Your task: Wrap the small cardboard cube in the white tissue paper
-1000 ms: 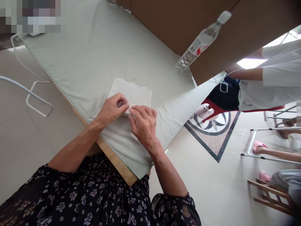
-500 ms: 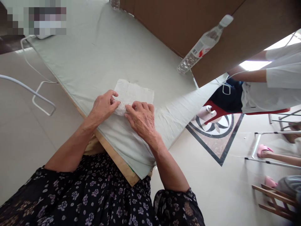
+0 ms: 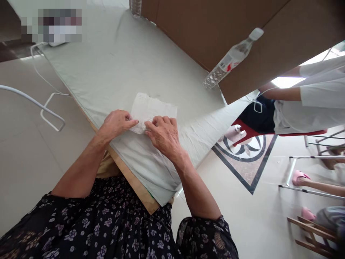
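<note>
A thin white sheet, crumpled along its near edge, lies on the pale green cloth of the table. My left hand is at the sheet's near left corner, thumb and index finger closed on the crumpled edge. Across the near right part rests my right hand, its thumb and index finger pressed together on the same edge and the other fingers curled over the sheet. What lies beneath my right palm is hidden.
A clear plastic bottle leans by a large brown cardboard panel at the back. Another bottle stands at the top. On the right sits a person in a white shirt on a red chair. White cables hang left.
My left hand has shifted slightly left along the sheet's edge, its fingers closer together. The view has moved a little; my right hand stays on the sheet.
</note>
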